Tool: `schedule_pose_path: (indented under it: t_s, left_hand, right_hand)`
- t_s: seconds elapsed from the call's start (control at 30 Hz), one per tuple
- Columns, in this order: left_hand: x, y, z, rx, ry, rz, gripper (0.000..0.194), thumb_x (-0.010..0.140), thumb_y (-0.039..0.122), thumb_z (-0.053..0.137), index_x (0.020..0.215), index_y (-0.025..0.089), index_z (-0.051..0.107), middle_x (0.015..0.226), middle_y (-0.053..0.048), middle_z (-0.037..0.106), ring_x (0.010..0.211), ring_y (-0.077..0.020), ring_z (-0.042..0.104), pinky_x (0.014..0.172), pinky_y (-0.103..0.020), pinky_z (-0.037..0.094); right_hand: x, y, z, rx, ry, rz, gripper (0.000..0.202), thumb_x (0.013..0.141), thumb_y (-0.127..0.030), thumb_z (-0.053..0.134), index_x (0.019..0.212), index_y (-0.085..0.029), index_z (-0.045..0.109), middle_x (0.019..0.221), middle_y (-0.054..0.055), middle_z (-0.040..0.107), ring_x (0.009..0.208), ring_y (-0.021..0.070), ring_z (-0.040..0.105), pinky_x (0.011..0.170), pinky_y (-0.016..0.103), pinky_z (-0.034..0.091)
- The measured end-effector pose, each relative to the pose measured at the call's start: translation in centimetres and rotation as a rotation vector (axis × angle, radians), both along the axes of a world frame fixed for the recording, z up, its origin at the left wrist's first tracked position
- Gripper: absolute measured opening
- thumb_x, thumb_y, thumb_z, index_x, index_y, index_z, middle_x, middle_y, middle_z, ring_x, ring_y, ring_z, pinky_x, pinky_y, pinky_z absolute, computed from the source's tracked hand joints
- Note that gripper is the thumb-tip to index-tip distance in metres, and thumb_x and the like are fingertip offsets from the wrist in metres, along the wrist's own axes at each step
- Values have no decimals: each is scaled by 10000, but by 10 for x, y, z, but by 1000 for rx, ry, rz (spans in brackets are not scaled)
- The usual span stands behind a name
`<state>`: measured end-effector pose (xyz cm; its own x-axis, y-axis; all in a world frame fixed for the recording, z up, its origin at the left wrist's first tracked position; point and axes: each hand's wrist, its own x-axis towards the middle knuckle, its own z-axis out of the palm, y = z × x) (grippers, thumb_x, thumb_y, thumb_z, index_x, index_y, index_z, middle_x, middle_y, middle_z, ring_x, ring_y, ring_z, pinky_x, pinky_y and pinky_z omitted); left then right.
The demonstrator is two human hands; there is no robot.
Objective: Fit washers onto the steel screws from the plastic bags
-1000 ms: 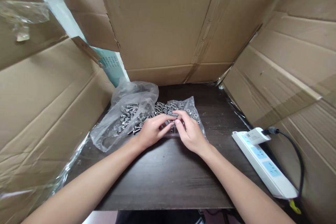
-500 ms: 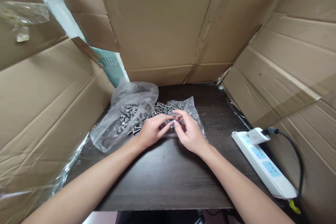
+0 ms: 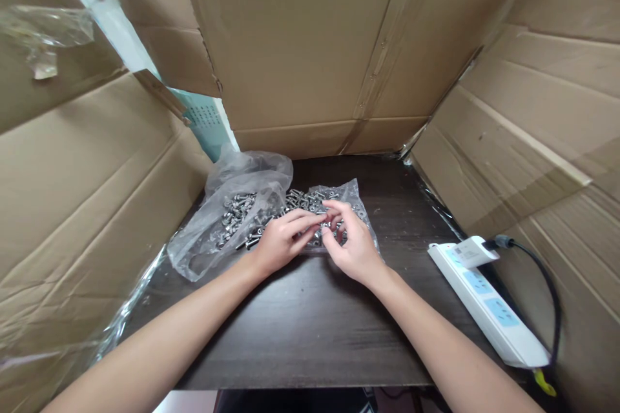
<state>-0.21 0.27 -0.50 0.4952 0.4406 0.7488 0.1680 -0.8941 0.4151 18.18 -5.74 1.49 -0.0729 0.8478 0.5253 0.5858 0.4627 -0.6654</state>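
Over the pile of metal fasteners, my left hand (image 3: 285, 237) pinches a small shiny bolt (image 3: 323, 224), mostly hidden by fingers. Facing it, my right hand (image 3: 354, 244) curls around the bolt's other end, thumb and fingertips close to it. The right index finger is lifted and bent. Whether a nut sits on the bolt is too small to tell. Loose bolts (image 3: 298, 197) lie behind the hands, and washers (image 3: 359, 211) lie to the right, on a flat clear plastic bag (image 3: 349, 190).
A crumpled clear plastic bag (image 3: 186, 258) with many bolts (image 3: 237, 210) lies left of the hands. A white power strip (image 3: 513, 335) with a plugged-in adapter (image 3: 469, 251) and black cable (image 3: 555, 297) sits right on the dark table (image 3: 300, 329). Cardboard walls (image 3: 300, 39) enclose the table's back and sides.
My right index finger and thumb have spread slightly apart. The left fingers have stretched a little to the right, covering more of the bolt. The bags and pile look unchanged.
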Motion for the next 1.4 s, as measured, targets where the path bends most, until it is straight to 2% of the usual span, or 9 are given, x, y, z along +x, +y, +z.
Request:
schedule_pose_path:
  t_s: [0.07,0.23,0.4,0.7,0.87,1.03,1.13,1.27,1.4]
  left_hand:
    - [0,0,0,-1,-4,4,257,1015,157,588,1241,171,711,1135,-107,750,961,-147,743,804,-231,621]
    - [0,-2,1,-10,4,2,259,1012,158,597,1247,171,705,1123,-102,752,953,-142,741,804,-223,620]
    - [-1,-1,0,-19,12,-3,268,1015,161,589,1262,161,691,1142,-109,751,985,-153,742,829,-234,620]
    - [2,-2,-1,-32,34,8,240,1028,218,580,1218,146,707,1077,-114,769,942,-178,751,855,-295,624]
    - [1,-3,0,-42,37,-18,270,1031,202,565,1267,167,692,1114,-114,758,965,-173,743,855,-293,619]
    - [0,-2,-1,-36,60,-15,257,1033,215,559,1246,161,693,1118,-116,759,962,-176,746,846,-285,614]
    - [0,-3,-1,-99,82,32,239,1024,246,581,1229,165,673,1092,-91,770,853,-152,750,778,-251,607]
    - [-1,-5,0,-241,113,64,143,995,276,627,1095,180,663,924,-14,768,622,-95,689,605,-187,541]
    - [-1,-5,0,-224,128,52,129,1007,284,609,1068,188,669,927,-9,759,637,-95,679,623,-192,534]
  right_hand:
    - [0,0,0,-6,9,-2,419,919,-187,573,1330,-236,508,1012,42,677,759,171,622,669,302,534]
    - [2,-1,2,-91,-9,4,281,1013,-256,474,1286,-223,533,857,14,679,688,170,639,652,307,511]
    - [1,-2,3,-108,-23,45,326,988,-241,489,1312,-218,512,939,36,677,693,168,638,634,303,511]
    - [1,-2,4,-125,-21,37,286,1027,-254,451,1302,-218,523,799,-3,675,647,162,628,640,289,485]
    - [1,-3,4,-112,-32,23,304,985,-216,483,1283,-225,539,867,12,664,687,167,627,655,294,500]
    - [1,-2,3,-67,-11,57,317,958,-190,493,1271,-214,537,836,-1,609,672,158,598,648,288,496]
    - [1,-2,3,-74,-3,69,312,961,-189,497,1270,-211,535,820,-10,607,654,149,589,634,281,484]
    - [1,-3,3,-77,4,64,312,954,-185,508,1264,-212,537,810,-16,606,630,136,573,617,268,474]
    - [1,-2,4,-80,4,59,310,949,-186,515,1256,-218,542,796,-21,597,619,133,566,613,263,476]
